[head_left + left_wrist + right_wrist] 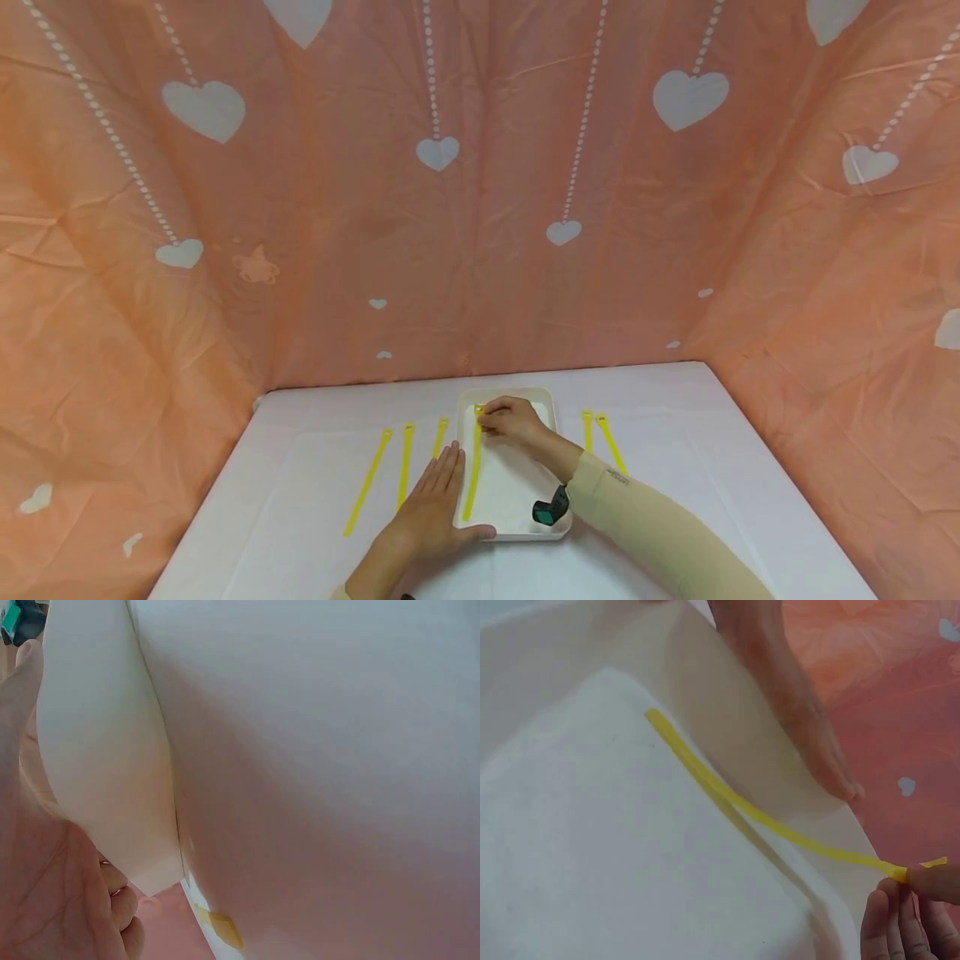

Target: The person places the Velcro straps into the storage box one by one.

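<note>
My right hand pinches a thin yellow strap near its slotted far end, above the left part of a shallow white tray. In the right wrist view, thumb and fingertips grip the strap; it bows from the fingers down toward the tray floor, with a shadow beneath it. My left hand rests along the tray's left wall, fingers straight and thumb at the near corner. From the left wrist view, the palm faces the tray's outer wall.
Left of the tray lie three more yellow straps, one partly behind the left hand. Two others lie on the right, partly hidden by the right arm. The white-covered table is enclosed by pink cloth with white hearts.
</note>
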Demonstrator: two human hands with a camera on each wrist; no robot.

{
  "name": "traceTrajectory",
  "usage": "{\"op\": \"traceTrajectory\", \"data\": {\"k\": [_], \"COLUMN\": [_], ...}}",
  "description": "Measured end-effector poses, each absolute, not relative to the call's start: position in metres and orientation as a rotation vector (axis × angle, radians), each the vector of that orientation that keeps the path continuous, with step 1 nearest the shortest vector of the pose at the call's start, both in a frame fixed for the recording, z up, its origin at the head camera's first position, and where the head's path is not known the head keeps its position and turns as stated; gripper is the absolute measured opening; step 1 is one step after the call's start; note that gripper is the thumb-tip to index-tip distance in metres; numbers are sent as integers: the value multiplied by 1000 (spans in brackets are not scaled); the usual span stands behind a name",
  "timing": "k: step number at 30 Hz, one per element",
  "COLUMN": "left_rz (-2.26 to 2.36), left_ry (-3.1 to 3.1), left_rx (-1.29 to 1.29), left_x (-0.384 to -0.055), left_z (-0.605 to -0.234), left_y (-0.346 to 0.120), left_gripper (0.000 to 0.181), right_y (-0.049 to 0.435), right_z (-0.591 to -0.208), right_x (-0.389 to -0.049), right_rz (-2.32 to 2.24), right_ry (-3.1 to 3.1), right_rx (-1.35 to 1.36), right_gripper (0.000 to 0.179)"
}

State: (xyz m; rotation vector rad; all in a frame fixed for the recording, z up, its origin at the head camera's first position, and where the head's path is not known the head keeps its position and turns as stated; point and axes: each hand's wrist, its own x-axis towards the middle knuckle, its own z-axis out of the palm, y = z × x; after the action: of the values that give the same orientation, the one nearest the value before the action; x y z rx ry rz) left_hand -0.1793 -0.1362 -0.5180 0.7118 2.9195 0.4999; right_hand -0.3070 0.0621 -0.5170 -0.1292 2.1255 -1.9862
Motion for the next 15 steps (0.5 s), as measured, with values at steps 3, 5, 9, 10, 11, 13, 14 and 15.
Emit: {"op": "traceTrajectory", "data": {"k": [3, 5, 9, 10, 11, 13, 14, 15], "left_rz": [510, 528, 492, 482, 469, 475, 487, 497], "left_ry": [2941, 2959, 2987, 2984, 2983, 2964, 2960, 2959], "left_rx": [737, 758, 769, 760, 755, 743, 741, 743], "left_x": [-180, -182, -183, -182, -182, -180, -179, -179], "left_z": [-521, -526, -529, -528, -527, -521, -521, -521], "left_y": [-137, -137, -137, -137, -137, -137, -137, -137], "left_gripper": [125, 126, 126, 126, 125, 124, 124, 124], "right_y": [58, 56, 53, 52, 51, 49, 48, 47], "right_z": [-519, -520, -527, -528, -530, -530, -531, -531], "right_x": [-312, -316, -322, -323, -324, -324, -325, -326], "right_rz": [-1927, -1892, -1856, -1848, -1843, -1835, -1830, -1827], "right_ry": [2186, 2219, 2232, 2236, 2236, 2240, 2243, 2249], "right_rx": [-130, -123, -125, -127, -133, -139, -142, -146], "right_gripper": [19, 18, 15, 15, 14, 13, 13, 13]}}
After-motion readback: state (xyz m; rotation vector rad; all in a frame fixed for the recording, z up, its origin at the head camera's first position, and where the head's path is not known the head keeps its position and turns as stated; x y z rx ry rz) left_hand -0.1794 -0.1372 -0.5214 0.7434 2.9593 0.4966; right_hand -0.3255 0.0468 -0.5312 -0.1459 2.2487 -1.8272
